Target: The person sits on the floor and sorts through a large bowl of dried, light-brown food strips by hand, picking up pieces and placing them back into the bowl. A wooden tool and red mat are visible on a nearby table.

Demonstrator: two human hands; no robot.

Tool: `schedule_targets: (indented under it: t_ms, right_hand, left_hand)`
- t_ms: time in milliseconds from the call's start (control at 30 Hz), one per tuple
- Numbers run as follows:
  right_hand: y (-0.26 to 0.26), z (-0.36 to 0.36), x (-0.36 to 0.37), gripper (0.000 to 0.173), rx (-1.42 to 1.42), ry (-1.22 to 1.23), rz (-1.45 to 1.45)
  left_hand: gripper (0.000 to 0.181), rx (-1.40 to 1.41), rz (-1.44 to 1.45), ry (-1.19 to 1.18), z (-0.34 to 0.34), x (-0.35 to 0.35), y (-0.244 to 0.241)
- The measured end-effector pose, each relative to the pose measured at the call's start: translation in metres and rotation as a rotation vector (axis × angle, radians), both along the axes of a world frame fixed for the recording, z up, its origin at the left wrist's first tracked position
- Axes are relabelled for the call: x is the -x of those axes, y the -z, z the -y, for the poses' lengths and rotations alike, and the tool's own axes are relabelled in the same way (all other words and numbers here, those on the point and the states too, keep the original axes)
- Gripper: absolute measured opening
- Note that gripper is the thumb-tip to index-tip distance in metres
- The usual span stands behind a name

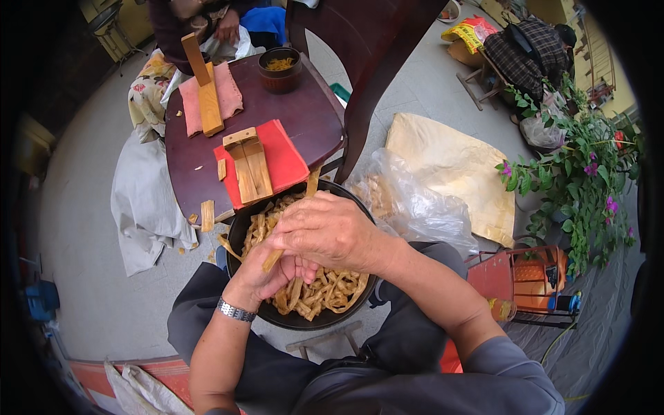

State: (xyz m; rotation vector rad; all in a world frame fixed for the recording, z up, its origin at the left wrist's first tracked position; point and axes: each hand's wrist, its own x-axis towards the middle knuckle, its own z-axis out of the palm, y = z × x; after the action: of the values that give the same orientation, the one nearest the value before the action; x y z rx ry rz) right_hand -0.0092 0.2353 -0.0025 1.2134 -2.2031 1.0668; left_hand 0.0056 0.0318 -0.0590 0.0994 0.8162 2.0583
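Both my hands are together over a wide black basin [316, 327] on my lap. My right hand [329, 233] is closed around a flat tan strip [313, 182], whose ends stick out above and below the fingers. Beneath it, my left hand [270, 275], with a metal watch at the wrist, touches the strip's lower part with curled fingers. Many similar curled, knotted-looking strips [332, 298] fill the basin. Just beyond its rim, a small wooden block jig [251, 171] with a raised end rests on a folded red cloth [285, 155].
The maroon chair seat [306, 122] also holds another wooden jig [207, 104] on a pink cloth [228, 88] and a dark bowl [280, 70] with yellowish pieces. A person's hand [227, 26] shows beyond. Clear plastic bags [415, 202] and a flowering plant [576, 176] are at right.
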Motion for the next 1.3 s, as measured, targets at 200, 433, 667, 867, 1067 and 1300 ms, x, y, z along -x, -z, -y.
schedule_targets:
  t_ms: [200, 433, 667, 867, 1067, 1300]
  right_hand:
    - [0.002, 0.020, -0.024, 0.034, -0.019, -0.120, -0.026]
    - [0.003, 0.024, -0.014, 0.035, -0.087, -0.036, -0.125]
    - [0.002, 0.025, -0.018, 0.024, -0.132, -0.053, -0.141]
    - [-0.003, 0.032, -0.027, 0.017, 0.039, -0.087, 0.073]
    - [-0.009, 0.020, -0.011, 0.019, 0.261, -0.025, 0.461]
    - [0.011, 0.013, -0.005, 0.028, 0.081, 0.281, 0.729]
  left_hand:
    - [0.041, 0.195, 0.088, -0.240, -0.007, 0.009, -0.037]
    - [0.034, 0.193, 0.132, -0.481, -0.012, 0.012, -0.035]
    - [0.028, 0.136, 0.138, -0.431, 0.001, 0.012, -0.033]
    - [0.025, 0.237, -0.007, -0.354, -0.003, 0.010, -0.047]
    - [0.016, 0.481, -0.283, -0.032, -0.003, -0.010, -0.036]
    - [0.013, 0.815, -0.638, -0.058, -0.001, -0.002, -0.063]
